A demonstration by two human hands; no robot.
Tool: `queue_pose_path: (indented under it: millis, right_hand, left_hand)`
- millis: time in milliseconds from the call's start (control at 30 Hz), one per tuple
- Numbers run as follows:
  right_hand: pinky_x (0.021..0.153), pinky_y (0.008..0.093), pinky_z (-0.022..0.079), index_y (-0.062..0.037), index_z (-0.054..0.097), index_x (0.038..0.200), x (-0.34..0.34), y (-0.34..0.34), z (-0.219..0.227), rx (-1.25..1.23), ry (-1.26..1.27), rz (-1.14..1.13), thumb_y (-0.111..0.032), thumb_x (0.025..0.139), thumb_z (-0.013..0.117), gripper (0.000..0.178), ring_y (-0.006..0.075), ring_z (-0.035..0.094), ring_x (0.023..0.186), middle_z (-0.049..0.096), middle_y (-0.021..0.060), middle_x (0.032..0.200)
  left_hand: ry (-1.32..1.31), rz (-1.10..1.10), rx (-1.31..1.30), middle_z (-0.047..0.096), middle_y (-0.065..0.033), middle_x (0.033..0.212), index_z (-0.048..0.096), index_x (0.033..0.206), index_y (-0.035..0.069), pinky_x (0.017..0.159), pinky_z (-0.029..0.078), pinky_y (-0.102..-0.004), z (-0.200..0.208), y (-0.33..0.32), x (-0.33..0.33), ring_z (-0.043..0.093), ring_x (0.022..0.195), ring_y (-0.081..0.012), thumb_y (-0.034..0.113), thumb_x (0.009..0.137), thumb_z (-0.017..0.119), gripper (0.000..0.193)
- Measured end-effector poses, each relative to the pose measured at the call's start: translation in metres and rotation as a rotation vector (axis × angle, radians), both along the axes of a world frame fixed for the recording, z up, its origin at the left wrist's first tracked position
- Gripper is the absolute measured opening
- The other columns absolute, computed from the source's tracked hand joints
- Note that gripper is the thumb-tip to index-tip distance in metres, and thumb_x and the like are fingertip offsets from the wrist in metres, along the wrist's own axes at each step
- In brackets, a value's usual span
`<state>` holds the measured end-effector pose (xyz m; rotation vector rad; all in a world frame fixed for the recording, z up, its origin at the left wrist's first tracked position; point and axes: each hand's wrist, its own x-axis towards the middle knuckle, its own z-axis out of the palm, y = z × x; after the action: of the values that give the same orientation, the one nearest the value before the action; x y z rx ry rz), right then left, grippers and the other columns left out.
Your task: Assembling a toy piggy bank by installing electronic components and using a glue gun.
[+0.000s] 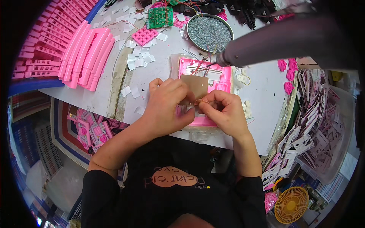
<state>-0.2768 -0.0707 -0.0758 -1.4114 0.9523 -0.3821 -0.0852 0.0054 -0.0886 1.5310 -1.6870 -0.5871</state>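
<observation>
A pink plastic housing (225, 72) lies on the table in front of me, with thin red wires (198, 67) at its far side. Above its middle a flat brown circuit board (195, 84) stands tilted. My left hand (164, 104) is closed at the board's left edge, its thumb and fingers curled toward each other. By the board's lower right corner my right hand (227, 113) pinches a thin orange-red wire between thumb and fingertips. The fingers partly hide the housing's near half.
A grey electric screwdriver (273, 42) reaches in from the right, its tip over the housing. Behind stands a round dish (187, 35) of small screws. Pink curved parts (85, 57) are stacked left, near a green circuit board (160, 17). At right, a clear bin (344, 140) holds pale parts.
</observation>
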Motion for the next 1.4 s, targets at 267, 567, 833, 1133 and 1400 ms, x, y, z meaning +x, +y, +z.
queue_pose_path:
  millis: [267,567,833,1133,1400]
  right_hand:
    - [0.050,0.0217,0.036,0.0004,0.070,0.087,-0.001,0.000,0.001,-0.028,0.026,0.009,-0.009,0.088,0.072,0.009,0.0008,0.046,0.056,0.058,-0.0046,0.064]
    - [0.070,0.0354,0.049,-0.0025,0.069,0.097,0.015,0.007,0.003,-1.036,0.021,-0.015,-0.003,0.077,0.074,0.021,0.0255,0.061,0.079,0.069,0.0084,0.093]
    - [0.069,0.0346,0.051,-0.0017,0.069,0.100,0.006,0.020,-0.010,-0.738,-0.033,-0.049,0.004,0.076,0.073,0.024,0.0274,0.064,0.080,0.072,0.0091,0.093]
    - [0.069,0.0351,0.055,-0.0024,0.069,0.096,0.004,0.020,-0.013,-1.147,-0.066,0.150,0.000,0.072,0.077,0.025,0.0271,0.065,0.084,0.072,0.0085,0.102]
    - [0.080,0.0385,0.053,-0.0048,0.071,0.090,-0.002,0.027,-0.021,-1.253,0.133,0.192,-0.007,0.069,0.073,0.022,0.0317,0.057,0.103,0.064,0.0066,0.111]
  left_hand:
    - [-0.004,-0.036,0.001,0.055,0.0019,0.077,0.062,0.084,0.015,0.082,0.030,-0.0406,0.000,0.002,0.001,0.056,0.080,-0.0192,0.010,0.073,0.071,0.015]
    - [0.317,-0.017,0.096,0.060,0.0007,0.080,0.064,0.084,0.010,0.080,0.034,-0.0369,-0.009,0.003,-0.002,0.058,0.074,-0.0168,0.009,0.078,0.071,0.009]
    - [0.275,-0.022,-0.033,0.061,-0.0023,0.078,0.066,0.085,0.004,0.066,0.041,-0.0304,-0.007,0.002,-0.006,0.058,0.068,-0.0147,0.002,0.082,0.069,0.005]
    - [0.956,-0.091,0.914,0.067,-0.0028,0.078,0.062,0.109,-0.003,0.055,0.049,-0.0231,0.020,-0.019,0.022,0.064,0.062,-0.0096,0.004,0.092,0.065,0.019]
    - [0.150,-0.315,0.279,0.067,-0.0128,0.087,0.063,0.112,0.001,0.070,0.053,-0.0378,0.010,-0.010,0.019,0.068,0.079,-0.0272,0.006,0.090,0.066,0.023]
